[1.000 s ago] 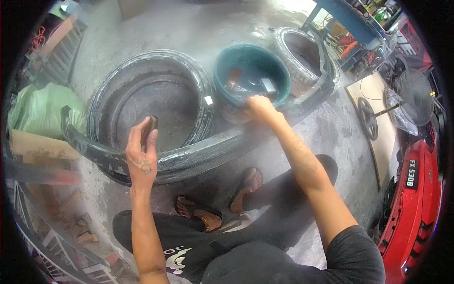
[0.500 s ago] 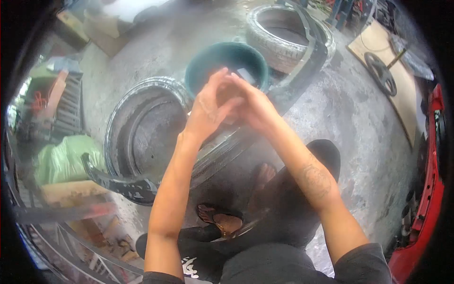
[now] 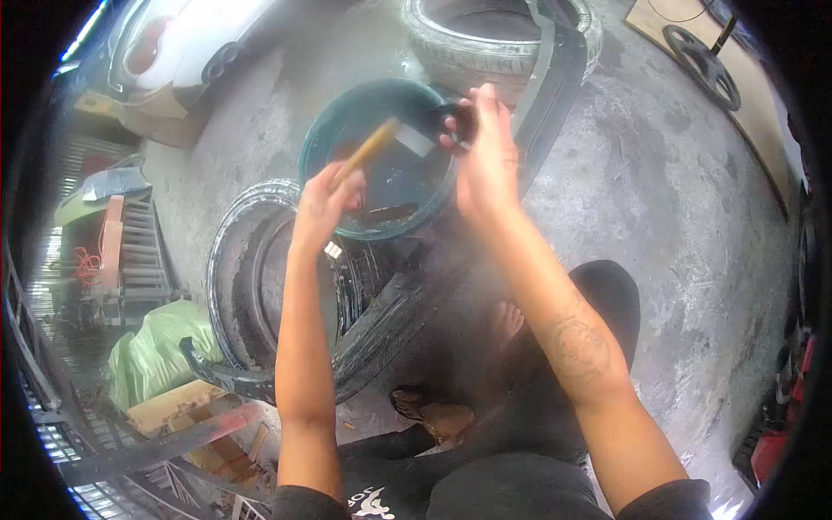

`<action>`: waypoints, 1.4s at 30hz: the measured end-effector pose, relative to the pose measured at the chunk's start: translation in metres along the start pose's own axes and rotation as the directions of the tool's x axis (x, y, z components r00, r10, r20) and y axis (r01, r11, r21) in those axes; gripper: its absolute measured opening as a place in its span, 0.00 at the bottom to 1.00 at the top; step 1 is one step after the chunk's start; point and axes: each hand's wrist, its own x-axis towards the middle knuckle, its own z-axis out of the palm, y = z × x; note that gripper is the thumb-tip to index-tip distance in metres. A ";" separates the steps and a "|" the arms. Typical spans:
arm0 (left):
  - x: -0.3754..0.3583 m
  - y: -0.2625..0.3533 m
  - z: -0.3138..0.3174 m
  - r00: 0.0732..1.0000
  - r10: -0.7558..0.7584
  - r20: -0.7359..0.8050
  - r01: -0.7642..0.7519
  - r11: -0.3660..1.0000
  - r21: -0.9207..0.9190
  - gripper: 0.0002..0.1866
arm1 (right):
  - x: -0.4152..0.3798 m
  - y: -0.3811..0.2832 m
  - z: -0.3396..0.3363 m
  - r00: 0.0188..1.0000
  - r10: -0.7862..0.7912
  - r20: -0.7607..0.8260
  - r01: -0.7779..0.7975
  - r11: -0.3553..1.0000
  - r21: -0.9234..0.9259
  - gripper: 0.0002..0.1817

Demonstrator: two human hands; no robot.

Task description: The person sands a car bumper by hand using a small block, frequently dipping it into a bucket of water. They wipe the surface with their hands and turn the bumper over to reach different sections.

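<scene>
Tan and narrow, a stick-like piece stands out of the person's left hand, tilted up and to the right over the green basin. The left hand is closed around its lower end, thumb and fingers together on it. The right hand is raised at the basin's right side, its fingers curled around a small dark object – perhaps a block, though blur and the fingers hide its shape. The two hands are apart, with the basin's opening between them.

Just beyond the tip of the tan piece, a pale rectangular piece shows within the basin; a dark strip lies there too, to the right of the left hand and nearer the person. Below the left wrist, a small white piece sits at the edge of a worn tyre, which lies flat on the concrete floor.

A long dark curved panel runs from the near side of that tyre, behind the right hand, up to a second tyre beyond the hand. Left of the left forearm – well apart from it – rests a pale green bag.
</scene>
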 end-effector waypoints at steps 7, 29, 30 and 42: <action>0.050 0.003 0.032 0.770 -0.319 0.552 -0.162 0.740 0.653 0.24 | -0.011 0.003 0.014 0.997 0.013 0.080 -0.015 1.000 0.023 0.29; 0.080 -0.085 0.036 0.920 -0.381 -0.092 0.375 0.784 0.495 0.45 | -0.036 -0.013 0.024 0.974 0.082 0.210 -0.129 0.966 0.223 0.22; 0.088 -0.104 0.046 0.918 -0.393 -0.060 0.349 0.725 0.594 0.45 | -0.035 -0.013 0.025 0.975 0.082 0.206 -0.127 0.969 0.213 0.22; -0.049 0.013 -0.013 0.999 -0.021 -0.033 -0.011 0.652 -0.758 0.27 | -0.014 0.006 0.010 0.960 0.118 0.252 -0.152 0.981 0.119 0.28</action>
